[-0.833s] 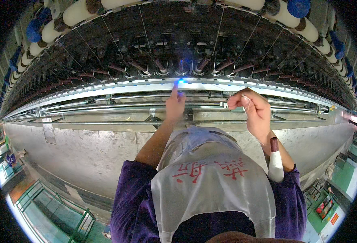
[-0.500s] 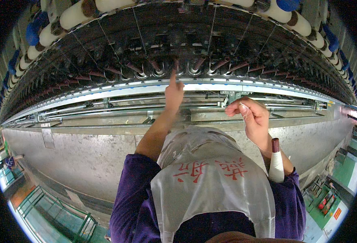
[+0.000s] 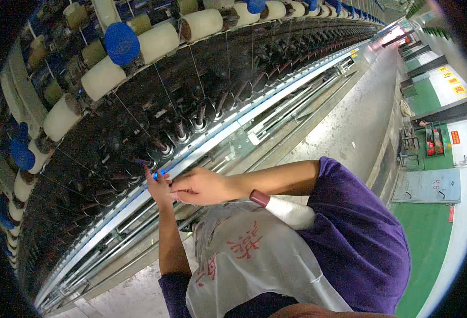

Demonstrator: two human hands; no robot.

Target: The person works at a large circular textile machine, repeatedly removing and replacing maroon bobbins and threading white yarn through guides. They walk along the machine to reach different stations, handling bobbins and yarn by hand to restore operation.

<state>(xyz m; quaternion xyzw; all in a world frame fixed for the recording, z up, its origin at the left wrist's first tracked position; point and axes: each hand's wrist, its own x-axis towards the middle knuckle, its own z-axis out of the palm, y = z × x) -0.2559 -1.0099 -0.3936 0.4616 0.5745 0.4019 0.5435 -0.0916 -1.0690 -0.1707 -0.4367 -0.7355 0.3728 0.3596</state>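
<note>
Along the machine's spindle row, my left hand [image 3: 162, 192] reaches up with its index finger stretched out. That fingertip is at a dark purple bobbin tube [image 3: 141, 161]; whether it presses or only touches cannot be made out. A bright blue spot [image 3: 160, 174] shows beside the fingers. My right hand [image 3: 204, 185] lies across the left one, its fingers closed together at the left palm. A thin white yarn trails below it toward the cop of white yarn [image 3: 289, 211], with maroon tube end, resting against my right arm. The other left fingers are partly hidden.
Large cream yarn rolls [image 3: 159, 41] with blue discs [image 3: 122, 43] run along the machine's top. Below the spindles runs a pale metal rail [image 3: 233, 124]. Behind on the right stand cabinets [image 3: 427, 186] and a rack with red items [image 3: 434, 139] on green flooring.
My view has turned to the right and tilted. The right hand has come from apart, with yarn at its fingers, across to the left hand. The left index finger stays at the spindle row.
</note>
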